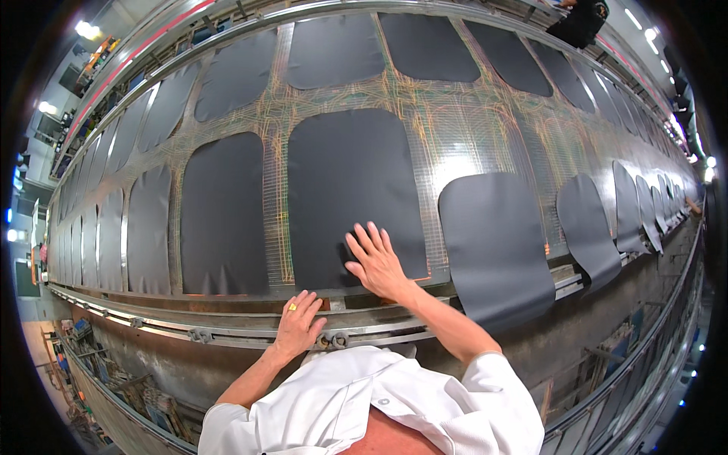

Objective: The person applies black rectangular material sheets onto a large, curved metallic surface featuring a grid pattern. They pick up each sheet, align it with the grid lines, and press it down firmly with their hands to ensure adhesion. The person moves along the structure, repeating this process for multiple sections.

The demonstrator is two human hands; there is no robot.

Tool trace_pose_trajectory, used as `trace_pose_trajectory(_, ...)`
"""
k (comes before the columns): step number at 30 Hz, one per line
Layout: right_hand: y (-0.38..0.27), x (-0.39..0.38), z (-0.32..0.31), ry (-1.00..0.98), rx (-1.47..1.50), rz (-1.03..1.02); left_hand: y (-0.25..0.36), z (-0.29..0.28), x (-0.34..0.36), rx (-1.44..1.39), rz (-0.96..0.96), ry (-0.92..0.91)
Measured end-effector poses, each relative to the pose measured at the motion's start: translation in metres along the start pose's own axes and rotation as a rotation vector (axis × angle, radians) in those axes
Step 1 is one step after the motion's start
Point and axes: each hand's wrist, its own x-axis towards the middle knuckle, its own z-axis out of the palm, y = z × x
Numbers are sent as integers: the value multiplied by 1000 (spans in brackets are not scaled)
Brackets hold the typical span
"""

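A black sheet with rounded far corners [353, 174] lies flat on the long metal table right before me. My right hand [377, 262] is over its near part, palm down with fingers spread; whether it presses on the sheet or hovers just above I cannot tell. Close to the sheet's near left corner, my left hand [300, 324] is at the table edge, a ring on one finger, fingers extended and nothing visible in them. Another black sheet [493, 235] on the right droops over the near edge. To the left, a similar sheet [224, 216] lies flat.
Many coloured lines mark the metal table [455, 136]. More black sheets [335, 51] form a far row. Several on the right, including one bent sheet [588, 227], hang past the edge. A metal rail [189, 331] runs along the near side. A person in dark clothing [580, 23] is across the table.
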Motion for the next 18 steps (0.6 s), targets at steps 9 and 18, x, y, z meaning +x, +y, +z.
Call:
trace_pose_trajectory(9, -3, 105, 76, 255, -95, 189, -4, -16, 29, -88, -20, 194)
trace_pose_trajectory(18, 68, 56, 35, 319, -282, 650, -31, -22, 88, -3, 107, 136)
